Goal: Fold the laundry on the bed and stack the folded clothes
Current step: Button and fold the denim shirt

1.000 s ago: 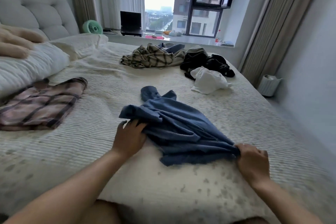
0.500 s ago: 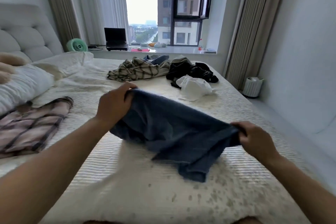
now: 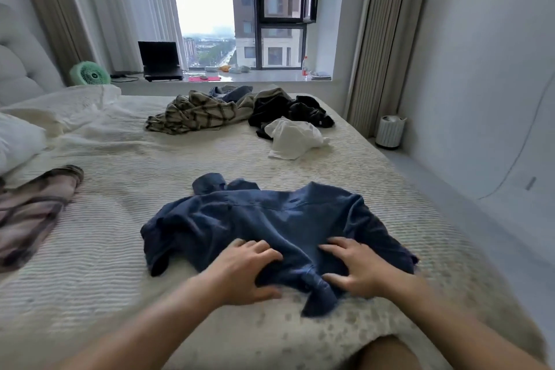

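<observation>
A dark blue garment lies crumpled and partly spread on the bed's near middle. My left hand sits on its near edge, fingers curled over the cloth and thumb below, gripping a bunch of it. My right hand does the same just to the right, and the cloth gathers into a tail between the two hands. A folded pink plaid piece lies at the left. Unfolded laundry waits at the far side: a beige plaid shirt, dark clothes and a white garment.
The ribbed cream bedspread covers the bed, with pillows and a padded headboard at the left. A windowsill behind holds a green fan and a laptop. A white bin stands on the floor at the right.
The blue garment was lifted and shaken out, then laid back on the bed more spread out. Both hands moved from its outer ends to its near middle edge.
</observation>
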